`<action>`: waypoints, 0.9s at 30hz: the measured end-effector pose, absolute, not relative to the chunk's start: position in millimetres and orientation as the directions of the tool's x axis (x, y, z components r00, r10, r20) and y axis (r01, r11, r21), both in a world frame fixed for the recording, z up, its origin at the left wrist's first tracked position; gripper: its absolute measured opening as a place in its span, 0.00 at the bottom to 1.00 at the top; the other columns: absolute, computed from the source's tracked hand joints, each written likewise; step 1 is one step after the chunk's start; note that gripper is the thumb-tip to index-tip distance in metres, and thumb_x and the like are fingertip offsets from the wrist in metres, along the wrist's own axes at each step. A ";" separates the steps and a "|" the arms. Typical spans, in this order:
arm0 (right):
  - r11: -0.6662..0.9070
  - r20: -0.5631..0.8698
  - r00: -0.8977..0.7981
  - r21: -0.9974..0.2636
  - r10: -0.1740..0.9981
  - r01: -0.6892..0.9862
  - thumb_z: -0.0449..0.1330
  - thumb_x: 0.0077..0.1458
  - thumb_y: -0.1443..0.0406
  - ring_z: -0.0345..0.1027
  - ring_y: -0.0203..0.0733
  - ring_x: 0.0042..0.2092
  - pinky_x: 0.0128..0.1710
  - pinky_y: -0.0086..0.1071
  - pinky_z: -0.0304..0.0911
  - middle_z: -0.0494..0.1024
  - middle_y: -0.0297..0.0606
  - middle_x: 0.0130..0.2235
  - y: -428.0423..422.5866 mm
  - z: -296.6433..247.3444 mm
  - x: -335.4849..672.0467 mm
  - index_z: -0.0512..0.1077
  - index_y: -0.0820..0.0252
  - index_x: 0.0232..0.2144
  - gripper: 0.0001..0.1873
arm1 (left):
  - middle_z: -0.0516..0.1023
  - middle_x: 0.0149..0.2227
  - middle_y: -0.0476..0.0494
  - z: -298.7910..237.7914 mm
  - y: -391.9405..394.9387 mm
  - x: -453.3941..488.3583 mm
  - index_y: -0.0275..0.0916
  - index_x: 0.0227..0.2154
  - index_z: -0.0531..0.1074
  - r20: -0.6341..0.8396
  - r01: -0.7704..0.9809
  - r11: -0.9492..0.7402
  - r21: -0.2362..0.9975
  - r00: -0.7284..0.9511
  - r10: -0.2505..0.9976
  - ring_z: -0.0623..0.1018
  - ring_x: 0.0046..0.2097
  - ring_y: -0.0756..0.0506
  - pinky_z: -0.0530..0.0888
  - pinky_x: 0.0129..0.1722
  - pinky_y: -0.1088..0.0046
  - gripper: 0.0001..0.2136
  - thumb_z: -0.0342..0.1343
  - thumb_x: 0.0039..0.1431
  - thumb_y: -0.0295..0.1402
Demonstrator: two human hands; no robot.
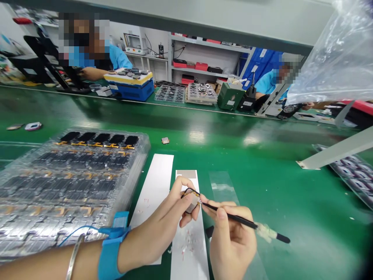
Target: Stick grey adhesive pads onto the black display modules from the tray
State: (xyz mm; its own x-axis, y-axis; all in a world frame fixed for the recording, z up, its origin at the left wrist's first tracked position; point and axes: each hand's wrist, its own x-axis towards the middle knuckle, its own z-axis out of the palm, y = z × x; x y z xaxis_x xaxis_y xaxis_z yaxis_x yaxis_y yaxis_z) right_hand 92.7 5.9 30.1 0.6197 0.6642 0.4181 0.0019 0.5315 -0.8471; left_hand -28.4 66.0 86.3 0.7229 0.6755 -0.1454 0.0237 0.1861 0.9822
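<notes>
Pinched in my left hand (175, 208) is a small squarish display part (192, 203) with a dark rim, a greyish face and gold-coloured flex bits at its edge. My right hand (231, 237) grips black tweezers (233, 218), whose tips touch the part's right edge. Pale tape wraps the rear of the tweezers. Below both hands lies a white strip (188, 241) with small reddish scraps on it. A second white strip (154, 190) is to its left. My left wrist wears a blue wrist strap (112, 249) with a blue cord.
Stacked clear trays (136, 155) of dark display parts fill the left. A loose part (165, 140) lies farther back. A clear film strip (223, 184) is right of the white strips. A metal post (335, 151) slants in at right. Two people in blue sit across the bench.
</notes>
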 end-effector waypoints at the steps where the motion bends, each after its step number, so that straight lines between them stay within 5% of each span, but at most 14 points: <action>1: 0.534 0.420 0.623 -0.845 0.660 0.005 0.56 0.62 0.72 0.79 0.42 0.40 0.37 0.35 0.79 0.76 0.34 0.34 6.4 30.3 92.3 0.70 0.57 0.37 0.06 | 0.62 0.31 0.54 86.4 66.0 -28.5 0.43 0.37 0.56 -0.142 0.027 0.178 0.984 0.723 0.676 0.59 0.31 0.50 0.59 0.35 0.70 0.11 0.33 0.73 0.40; 27: 0.544 0.457 0.599 -0.838 0.657 0.043 0.56 0.62 0.74 0.79 0.40 0.41 0.40 0.36 0.78 0.79 0.35 0.36 7.9 30.3 92.9 0.69 0.57 0.38 0.07 | 0.63 0.32 0.54 88.4 67.0 -27.8 0.44 0.37 0.55 -0.162 0.092 0.138 0.986 0.710 0.686 0.60 0.31 0.50 0.61 0.36 0.71 0.11 0.33 0.73 0.42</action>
State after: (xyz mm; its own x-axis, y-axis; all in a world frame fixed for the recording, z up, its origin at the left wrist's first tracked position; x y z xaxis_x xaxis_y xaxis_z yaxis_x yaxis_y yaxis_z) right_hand 92.9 7.9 30.3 0.5993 0.6571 0.4573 0.0432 0.5438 -0.8381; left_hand -27.8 67.0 88.4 0.7097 0.6856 -0.1621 0.0921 0.1378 0.9862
